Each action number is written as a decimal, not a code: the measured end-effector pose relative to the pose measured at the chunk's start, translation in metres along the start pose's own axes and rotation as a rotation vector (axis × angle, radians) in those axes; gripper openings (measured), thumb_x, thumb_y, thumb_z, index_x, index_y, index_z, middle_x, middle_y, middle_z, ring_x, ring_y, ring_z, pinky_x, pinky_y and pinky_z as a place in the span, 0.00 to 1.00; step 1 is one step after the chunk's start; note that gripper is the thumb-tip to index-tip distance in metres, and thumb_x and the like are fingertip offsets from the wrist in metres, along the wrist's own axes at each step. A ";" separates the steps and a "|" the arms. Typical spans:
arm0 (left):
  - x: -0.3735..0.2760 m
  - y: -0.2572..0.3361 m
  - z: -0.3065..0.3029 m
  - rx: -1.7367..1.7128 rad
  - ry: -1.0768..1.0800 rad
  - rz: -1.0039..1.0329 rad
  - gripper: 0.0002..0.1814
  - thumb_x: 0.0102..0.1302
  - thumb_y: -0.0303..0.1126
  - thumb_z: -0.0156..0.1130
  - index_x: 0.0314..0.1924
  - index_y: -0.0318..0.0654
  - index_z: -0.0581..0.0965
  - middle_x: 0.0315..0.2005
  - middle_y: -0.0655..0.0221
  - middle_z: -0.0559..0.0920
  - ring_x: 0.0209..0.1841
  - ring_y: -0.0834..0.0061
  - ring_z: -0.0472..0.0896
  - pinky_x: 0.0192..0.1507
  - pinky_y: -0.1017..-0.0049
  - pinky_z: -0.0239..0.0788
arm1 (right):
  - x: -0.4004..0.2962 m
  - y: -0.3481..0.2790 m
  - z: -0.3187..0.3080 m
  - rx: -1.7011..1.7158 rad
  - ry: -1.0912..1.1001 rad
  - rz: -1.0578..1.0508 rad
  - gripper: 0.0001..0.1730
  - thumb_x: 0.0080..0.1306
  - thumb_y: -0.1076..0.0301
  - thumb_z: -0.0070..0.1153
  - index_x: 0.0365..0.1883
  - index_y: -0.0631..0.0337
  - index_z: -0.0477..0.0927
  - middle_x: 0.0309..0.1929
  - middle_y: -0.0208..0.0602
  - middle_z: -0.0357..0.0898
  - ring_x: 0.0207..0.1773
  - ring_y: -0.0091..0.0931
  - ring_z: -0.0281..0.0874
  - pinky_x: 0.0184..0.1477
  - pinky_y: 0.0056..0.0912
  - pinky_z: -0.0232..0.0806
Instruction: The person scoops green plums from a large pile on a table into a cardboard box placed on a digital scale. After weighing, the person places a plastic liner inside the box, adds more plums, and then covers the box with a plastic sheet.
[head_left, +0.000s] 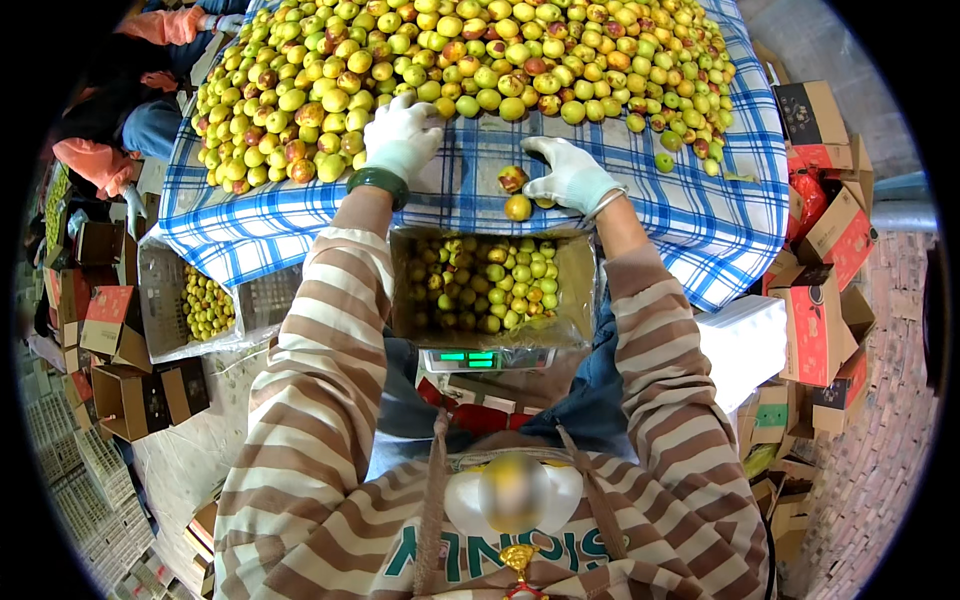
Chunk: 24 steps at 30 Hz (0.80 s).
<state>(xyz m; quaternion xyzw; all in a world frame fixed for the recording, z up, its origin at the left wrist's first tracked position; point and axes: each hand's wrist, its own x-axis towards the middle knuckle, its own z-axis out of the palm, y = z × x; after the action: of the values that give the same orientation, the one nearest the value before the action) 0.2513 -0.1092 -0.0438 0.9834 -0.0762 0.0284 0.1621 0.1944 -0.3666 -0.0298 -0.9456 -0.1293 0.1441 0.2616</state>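
A large pile of green-yellow jujubes (450, 52), some blotched red-brown, lies on a blue-and-white checked cloth (480, 161). My left hand (403, 133), in a white glove, reaches to the pile's near edge; its fingertips are partly hidden, so any hold is unclear. To the right, my gloved right hand (574, 176) is spread just above the cloth, thumb apart from fingers. Beside its thumb lie a reddish jujube (513, 178) and a yellow jujube (517, 208); another is half hidden under the hand. Below, a plastic-lined box (577, 300) holds many jujubes.
Under the box sits a digital scale (487, 360) with a lit green display. A lined crate (165, 300) with jujubes stands left, near a co-worker's gloved hand (135, 210). Cardboard cartons (814, 322) crowd the right, beside a white foam-like block (742, 345).
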 end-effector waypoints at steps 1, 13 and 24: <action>-0.004 0.004 -0.001 0.045 -0.013 0.067 0.21 0.61 0.46 0.60 0.54 0.55 0.81 0.62 0.68 0.74 0.61 0.61 0.72 0.63 0.61 0.63 | -0.001 -0.003 0.001 -0.016 -0.010 -0.024 0.40 0.51 0.61 0.67 0.64 0.60 0.70 0.62 0.53 0.71 0.63 0.44 0.70 0.64 0.37 0.63; -0.042 0.018 -0.041 -0.327 -0.662 0.257 0.14 0.64 0.32 0.58 0.48 0.37 0.82 0.38 0.60 0.85 0.42 0.67 0.83 0.51 0.70 0.73 | -0.025 -0.039 -0.006 0.062 -0.283 -0.205 0.33 0.58 0.52 0.63 0.60 0.55 0.76 0.56 0.50 0.78 0.58 0.42 0.76 0.60 0.38 0.67; -0.028 0.014 -0.011 -0.089 0.040 0.246 0.25 0.63 0.37 0.62 0.62 0.49 0.74 0.62 0.57 0.73 0.59 0.54 0.75 0.60 0.64 0.69 | -0.050 -0.028 -0.033 -0.145 -0.061 0.002 0.27 0.63 0.54 0.57 0.55 0.61 0.78 0.51 0.50 0.81 0.54 0.42 0.79 0.57 0.41 0.70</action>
<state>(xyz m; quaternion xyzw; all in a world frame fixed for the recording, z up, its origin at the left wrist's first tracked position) 0.2213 -0.1153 -0.0316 0.9577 -0.1944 0.0644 0.2021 0.1552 -0.3743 0.0228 -0.9574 -0.1463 0.1633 0.1881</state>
